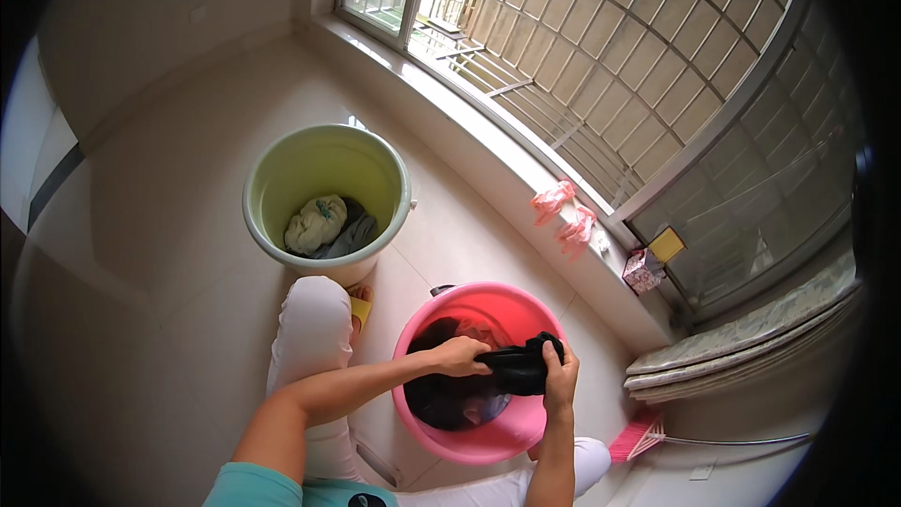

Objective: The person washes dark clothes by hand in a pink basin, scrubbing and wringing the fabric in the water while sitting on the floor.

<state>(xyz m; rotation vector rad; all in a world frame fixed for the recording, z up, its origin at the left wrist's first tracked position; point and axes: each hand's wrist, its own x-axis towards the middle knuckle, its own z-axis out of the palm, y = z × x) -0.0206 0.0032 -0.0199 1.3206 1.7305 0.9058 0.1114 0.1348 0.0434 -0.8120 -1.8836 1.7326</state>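
A black cloth garment is stretched between my two hands above a pink plastic bucket. My left hand pinches its near-left end, and my right hand grips the bunched right end by the bucket's rim. Inside the bucket lie dark clothes and a reddish cloth, partly covered by my hands and the garment. Beyond my left knee stands a larger green plastic bucket. It holds a bundled cream cloth and a dark grey cloth.
Pink plastic bags and a patterned tissue box sit on the window ledge. At the right, a pink broom lies near folded padded boards. My knees flank the pink bucket, with a yellow slipper beside the left one.
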